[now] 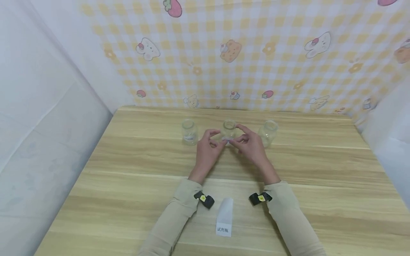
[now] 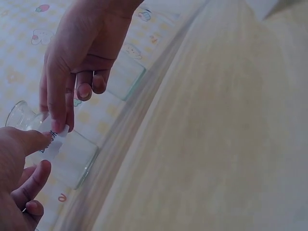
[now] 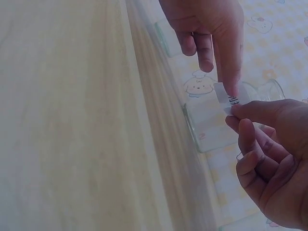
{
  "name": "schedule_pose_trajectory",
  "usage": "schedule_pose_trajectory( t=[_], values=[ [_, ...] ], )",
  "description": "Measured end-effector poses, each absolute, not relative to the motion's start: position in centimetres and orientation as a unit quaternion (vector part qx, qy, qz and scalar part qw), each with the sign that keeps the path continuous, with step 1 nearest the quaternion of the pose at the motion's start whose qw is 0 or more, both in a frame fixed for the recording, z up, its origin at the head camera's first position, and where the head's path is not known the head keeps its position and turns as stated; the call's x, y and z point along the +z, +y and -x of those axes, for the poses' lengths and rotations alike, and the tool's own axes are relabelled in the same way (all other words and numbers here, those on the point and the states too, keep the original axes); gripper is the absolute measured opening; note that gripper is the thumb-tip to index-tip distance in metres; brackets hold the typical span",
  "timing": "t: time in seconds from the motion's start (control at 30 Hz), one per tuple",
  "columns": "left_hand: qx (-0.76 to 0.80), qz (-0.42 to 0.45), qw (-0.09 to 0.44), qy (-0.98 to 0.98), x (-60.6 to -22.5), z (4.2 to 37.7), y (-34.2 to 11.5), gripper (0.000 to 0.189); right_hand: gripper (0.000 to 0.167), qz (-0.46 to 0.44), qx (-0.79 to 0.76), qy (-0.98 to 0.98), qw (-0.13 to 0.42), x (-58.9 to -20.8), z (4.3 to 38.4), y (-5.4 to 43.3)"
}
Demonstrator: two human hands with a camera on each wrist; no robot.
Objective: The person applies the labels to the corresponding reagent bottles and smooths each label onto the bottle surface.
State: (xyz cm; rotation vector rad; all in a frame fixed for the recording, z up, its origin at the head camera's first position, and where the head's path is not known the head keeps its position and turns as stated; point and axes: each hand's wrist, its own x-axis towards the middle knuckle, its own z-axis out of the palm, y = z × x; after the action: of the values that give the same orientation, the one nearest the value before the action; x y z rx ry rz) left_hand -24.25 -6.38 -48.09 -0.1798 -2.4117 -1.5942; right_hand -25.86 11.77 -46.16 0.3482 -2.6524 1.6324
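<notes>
A clear glass jar point(image 1: 229, 125) stands upright between the two hands near the back of the table. At its front, a small white label point(image 2: 56, 143) with dark print is held by the thumbs and fingers of both hands. My left hand point(image 1: 207, 151) pinches the label's left end, its index finger beside the jar. From the other side my right hand point(image 1: 254, 149) pinches the right end, the thumbs nearly meeting. In the right wrist view the label point(image 3: 234, 100) lies in front of the jar's glass; whether it sticks to the jar, I cannot tell.
Another glass jar point(image 1: 189, 132) with a printed label stands to the left, and a third jar point(image 1: 270, 131) to the right, partly behind the right hand. A white paper strip point(image 1: 225, 213) bearing a printed label lies between the forearms. A checked cloth point(image 1: 205, 81) hangs behind the table.
</notes>
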Motion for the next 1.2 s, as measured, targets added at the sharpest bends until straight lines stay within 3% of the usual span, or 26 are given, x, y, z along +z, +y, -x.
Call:
schedule_pose_trajectory(
  t=[1.2],
  values=[
    [-0.526, 0.070, 0.127, -0.838, -47.82, 24.63, -6.62, 0.039, 0.066, -0.102, 0.513, -0.852, -0.016, -45.91, 25.98, 12.16]
  ],
)
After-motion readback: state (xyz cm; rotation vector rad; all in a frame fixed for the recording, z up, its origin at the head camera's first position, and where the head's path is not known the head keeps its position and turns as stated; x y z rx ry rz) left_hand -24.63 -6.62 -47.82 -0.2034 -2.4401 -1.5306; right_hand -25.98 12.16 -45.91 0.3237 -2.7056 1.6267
